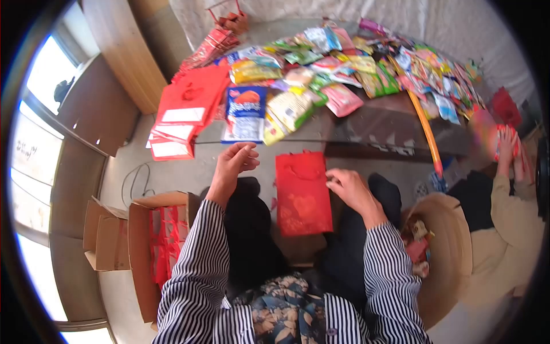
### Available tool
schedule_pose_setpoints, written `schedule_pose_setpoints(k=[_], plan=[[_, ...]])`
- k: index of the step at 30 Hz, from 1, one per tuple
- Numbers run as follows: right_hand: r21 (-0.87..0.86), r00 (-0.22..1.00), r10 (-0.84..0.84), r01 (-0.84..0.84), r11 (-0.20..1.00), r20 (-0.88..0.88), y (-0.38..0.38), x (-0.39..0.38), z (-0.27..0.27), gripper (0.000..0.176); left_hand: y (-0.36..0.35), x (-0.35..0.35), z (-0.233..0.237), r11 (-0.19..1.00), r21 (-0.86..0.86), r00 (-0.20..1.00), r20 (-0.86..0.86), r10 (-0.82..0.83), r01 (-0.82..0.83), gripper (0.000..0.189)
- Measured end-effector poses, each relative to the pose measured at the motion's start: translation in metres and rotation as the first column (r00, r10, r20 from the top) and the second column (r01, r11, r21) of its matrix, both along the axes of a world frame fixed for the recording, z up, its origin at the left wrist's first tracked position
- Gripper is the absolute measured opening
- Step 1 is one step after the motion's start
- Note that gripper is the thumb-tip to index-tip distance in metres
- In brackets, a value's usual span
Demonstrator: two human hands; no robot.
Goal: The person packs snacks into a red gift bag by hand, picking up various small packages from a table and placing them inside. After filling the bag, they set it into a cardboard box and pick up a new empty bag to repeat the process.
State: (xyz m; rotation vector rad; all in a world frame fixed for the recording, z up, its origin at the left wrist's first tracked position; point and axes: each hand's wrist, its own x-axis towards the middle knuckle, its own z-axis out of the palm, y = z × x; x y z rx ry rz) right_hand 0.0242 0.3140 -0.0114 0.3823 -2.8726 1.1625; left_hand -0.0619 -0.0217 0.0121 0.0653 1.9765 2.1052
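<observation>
A red paper gift bag (303, 198) with a handle and a pale printed pattern stands between my knees. My right hand (352, 192) is at its upper right edge, thumb and fingertips pinched there. To the left of the bag and apart from it, my left hand (234, 166) hangs with loosely bent fingers and nothing visible in it. Just beyond that hand, a blue and white snack packet (244, 114) lies at the table's near edge, beside a yellow and green snack packet (289, 109).
Flat red bags (186, 106) are stacked at the table's left. Many colourful snack packets (349, 63) cover the dark table (378, 132). A cardboard box (140, 258) of red bags stands left, a round bin (447, 258) right. At far right, another person's hands (506, 146) hold something red.
</observation>
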Motion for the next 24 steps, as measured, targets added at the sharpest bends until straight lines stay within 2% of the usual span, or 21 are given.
schedule_pose_setpoints(k=[3, 4, 6, 7, 8, 9, 11, 12, 13, 15, 17, 18, 20, 22, 24], plan=[[-0.005, 0.999, -0.030, 0.030, 1.000, 0.039, 0.001, 0.002, -0.001, 0.029, 0.032, 0.008, -0.030, 0.998, -0.008, 0.985, 0.162, -0.058, 0.060, 0.034], [-0.016, 0.997, -0.035, 0.037, 0.999, 0.073, 0.000, 0.003, -0.002, 0.031, 0.038, 0.010, -0.046, 0.993, -0.019, 0.976, 0.190, -0.108, 0.114, 0.043], [-0.029, 0.990, -0.043, 0.047, 0.998, 0.132, -0.001, 0.000, -0.002, 0.035, 0.046, 0.012, -0.075, 0.992, -0.098, 0.966, 0.251, -0.052, 0.079, 0.050], [-0.096, 0.987, -0.048, 0.063, 0.993, 0.153, -0.005, -0.008, -0.006, 0.038, 0.049, 0.012, -0.090, 0.989, -0.137, 0.959, 0.281, -0.022, 0.063, 0.054], [-0.164, 0.983, -0.057, 0.086, 0.983, 0.176, -0.010, -0.017, -0.016, 0.041, 0.049, 0.008, -0.106, 0.984, -0.155, 0.951, 0.308, -0.036, 0.087, 0.065], [-0.232, 0.978, -0.070, 0.116, 0.966, 0.199, -0.017, -0.023, -0.029, 0.043, 0.054, 0.012, -0.115, 0.984, -0.170, 0.946, 0.324, -0.001, 0.060, 0.064], [-0.261, 0.954, -0.206, 0.260, 0.930, 0.218, -0.037, -0.039, -0.058, 0.049, 0.061, 0.013, -0.125, 0.979, -0.203, 0.938, 0.338, 0.079, -0.009, 0.062], [-0.275, 0.938, -0.267, 0.322, 0.906, 0.221, -0.043, -0.049, -0.077, 0.051, 0.056, 0.008, -0.146, 0.985, -0.167, 0.924, 0.383, 0.019, 0.048, 0.075], [-0.268, 0.919, -0.304, 0.368, 0.890, 0.250, -0.046, -0.057, -0.112, 0.054, 0.057, 0.011, -0.144, 0.978, -0.203, 0.910, 0.414, 0.040, 0.050, 0.075], [-0.189, 0.827, -0.280, 0.414, 0.891, 0.488, -0.047, -0.050, -0.122, 0.059, 0.064, 0.021, -0.131, 0.961, -0.270, 0.874, 0.479, 0.078, 0.063, 0.076], [-0.057, 0.758, -0.312, 0.417, 0.907, 0.572, -0.044, -0.033, -0.145, 0.064, 0.065, 0.024, -0.134, 0.973, -0.220, 0.843, 0.533, 0.064, 0.065, 0.076], [0.069, 0.698, -0.436, 0.488, 0.870, 0.568, -0.051, -0.028, -0.166, 0.067, 0.064, 0.025, -0.145, 0.974, -0.213, 0.834, 0.548, 0.057, 0.073, 0.075], [0.048, 0.740, -0.454, 0.499, 0.866, 0.496, -0.062, -0.020, -0.165, 0.054, 0.064, 0.026, -0.158, 0.976, -0.195, 0.824, 0.566, 0.028, 0.101, 0.075], [0.025, 0.752, -0.454, 0.505, 0.863, 0.479, -0.063, -0.019, -0.164, 0.050, 0.065, 0.030, -0.167, 0.975, -0.178, 0.817, 0.576, -0.009, 0.136, 0.075], [0.018, 0.757, -0.449, 0.501, 0.865, 0.475, -0.063, -0.017, -0.165, 0.050, 0.069, 0.030, -0.182, 0.962, -0.251, 0.837, 0.544, 0.048, 0.108, 0.075]])
